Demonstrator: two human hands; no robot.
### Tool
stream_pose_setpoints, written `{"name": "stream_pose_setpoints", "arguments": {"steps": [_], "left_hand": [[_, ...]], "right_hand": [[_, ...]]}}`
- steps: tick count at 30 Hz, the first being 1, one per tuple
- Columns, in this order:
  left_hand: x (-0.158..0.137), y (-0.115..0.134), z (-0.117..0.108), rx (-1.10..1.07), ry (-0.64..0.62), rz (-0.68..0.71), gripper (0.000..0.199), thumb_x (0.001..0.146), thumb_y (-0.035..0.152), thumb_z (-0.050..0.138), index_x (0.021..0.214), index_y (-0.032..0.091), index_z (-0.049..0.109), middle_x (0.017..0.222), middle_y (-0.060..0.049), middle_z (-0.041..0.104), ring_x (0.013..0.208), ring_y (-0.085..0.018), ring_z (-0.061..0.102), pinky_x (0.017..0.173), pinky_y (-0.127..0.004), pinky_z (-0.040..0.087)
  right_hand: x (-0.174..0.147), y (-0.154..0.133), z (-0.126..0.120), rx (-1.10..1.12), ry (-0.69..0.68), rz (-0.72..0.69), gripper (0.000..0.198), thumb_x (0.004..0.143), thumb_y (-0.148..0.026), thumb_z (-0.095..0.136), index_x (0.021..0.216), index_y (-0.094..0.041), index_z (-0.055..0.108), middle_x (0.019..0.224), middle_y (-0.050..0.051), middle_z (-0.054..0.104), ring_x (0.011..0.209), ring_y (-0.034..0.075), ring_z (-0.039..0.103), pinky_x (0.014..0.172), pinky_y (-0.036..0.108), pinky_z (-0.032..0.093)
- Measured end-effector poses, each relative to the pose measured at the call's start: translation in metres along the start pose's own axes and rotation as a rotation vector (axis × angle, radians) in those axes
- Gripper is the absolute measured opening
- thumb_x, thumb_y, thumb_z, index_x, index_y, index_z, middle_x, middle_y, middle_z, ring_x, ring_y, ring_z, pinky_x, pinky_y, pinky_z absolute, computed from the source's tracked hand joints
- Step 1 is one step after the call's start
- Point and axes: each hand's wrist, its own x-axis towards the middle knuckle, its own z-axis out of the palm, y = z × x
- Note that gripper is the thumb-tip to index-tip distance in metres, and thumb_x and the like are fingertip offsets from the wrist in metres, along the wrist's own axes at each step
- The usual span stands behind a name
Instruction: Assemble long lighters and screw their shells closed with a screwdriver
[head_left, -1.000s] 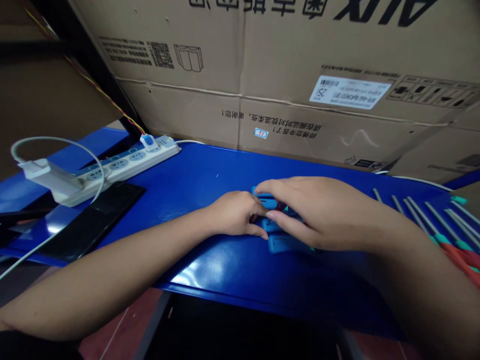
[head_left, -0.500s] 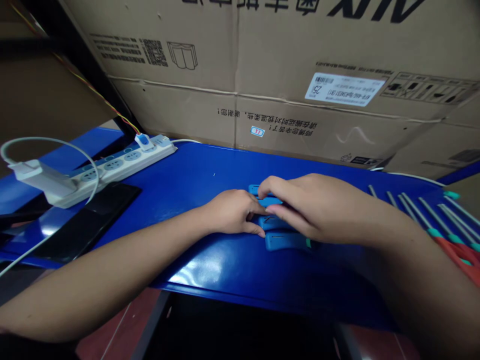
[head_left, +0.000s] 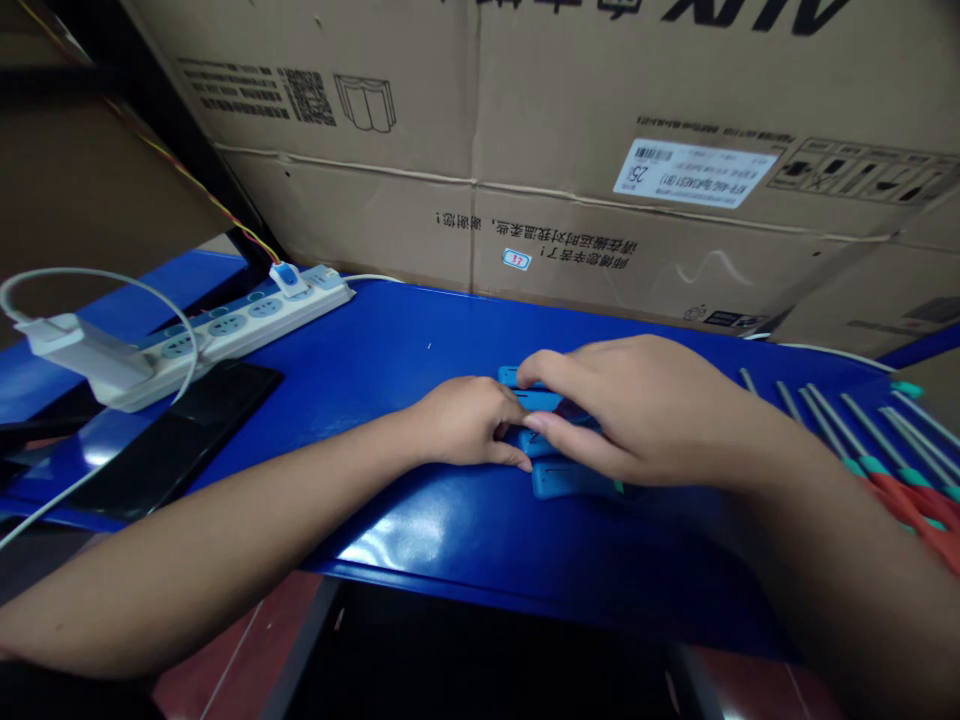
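Several blue slotted handles, which look like utility knives, lie side by side on the blue tabletop (head_left: 420,520). My left hand (head_left: 472,420) reaches in from the left, its fingers and thumb closed at the near ends of the middle knives. Over their right ends arches my right hand (head_left: 645,410), forefinger bent down by the farthest knife (head_left: 508,376) and thumb against a middle knife (head_left: 536,443). The nearest knife (head_left: 566,480) lies flat, with a bit of green at its right end. My right hand hides the right parts of the row.
A large cardboard box (head_left: 375,210) stands along the back. At left are a white power strip (head_left: 247,325) with a charger (head_left: 86,355) and a black flat object (head_left: 180,435). Several screwdrivers (head_left: 862,430) with red and green handles lie at right, partly behind my forearm.
My right hand has shifted slightly, its thumb a little farther up and left over the middle knife. My left hand stays nearly still. The view has tilted slightly.
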Motion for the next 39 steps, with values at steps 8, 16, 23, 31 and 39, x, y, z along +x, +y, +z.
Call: {"name": "stream_pose_setpoints", "arguments": {"steps": [8, 16, 23, 31, 39], "left_hand": [[-0.001, 0.0, 0.004, 0.055, 0.031, 0.047, 0.044, 0.08, 0.051, 0.075, 0.115, 0.025, 0.07, 0.085, -0.001, 0.072, 0.078, -0.019, 0.066, 0.061, -0.025, 0.044], [0.0, 0.001, 0.003, 0.062, 0.003, 0.08, 0.041, 0.082, 0.049, 0.073, 0.113, 0.022, 0.071, 0.109, -0.007, 0.071, 0.096, -0.025, 0.068, 0.074, -0.032, 0.053], [-0.001, -0.001, 0.004, 0.079, 0.015, 0.1, 0.045, 0.083, 0.049, 0.072, 0.118, 0.022, 0.068, 0.117, -0.009, 0.069, 0.102, -0.025, 0.067, 0.082, -0.034, 0.055], [-0.003, 0.002, -0.001, 0.049, -0.003, 0.133, 0.043, 0.086, 0.043, 0.069, 0.124, 0.021, 0.067, 0.117, -0.01, 0.07, 0.107, -0.026, 0.067, 0.086, -0.037, 0.056], [-0.004, 0.002, 0.0, 0.034, 0.019, 0.106, 0.044, 0.086, 0.04, 0.068, 0.126, 0.021, 0.065, 0.127, -0.009, 0.067, 0.114, -0.026, 0.064, 0.092, -0.038, 0.055]], "right_hand": [[-0.004, 0.006, 0.0, 0.175, -0.037, -0.172, 0.029, 0.098, -0.029, 0.045, 0.121, -0.02, 0.059, 0.11, 0.009, 0.067, 0.094, 0.022, 0.06, 0.075, 0.031, 0.04], [-0.002, 0.008, 0.003, 0.14, 0.003, -0.131, 0.035, 0.099, -0.03, 0.041, 0.127, -0.021, 0.058, 0.114, 0.01, 0.07, 0.092, 0.023, 0.064, 0.073, 0.034, 0.041], [-0.004, 0.01, -0.002, 0.038, -0.023, -0.021, 0.033, 0.099, -0.038, 0.044, 0.119, -0.021, 0.064, 0.082, 0.006, 0.07, 0.073, 0.021, 0.062, 0.064, 0.031, 0.037], [-0.007, 0.013, 0.005, 0.02, -0.034, -0.067, 0.038, 0.098, -0.026, 0.046, 0.135, -0.025, 0.056, 0.111, 0.009, 0.063, 0.087, 0.022, 0.06, 0.066, 0.031, 0.039], [-0.011, 0.014, 0.001, 0.261, 0.019, -0.228, 0.046, 0.09, -0.006, 0.042, 0.128, -0.023, 0.059, 0.114, 0.008, 0.064, 0.097, 0.02, 0.059, 0.078, 0.032, 0.045]]}}
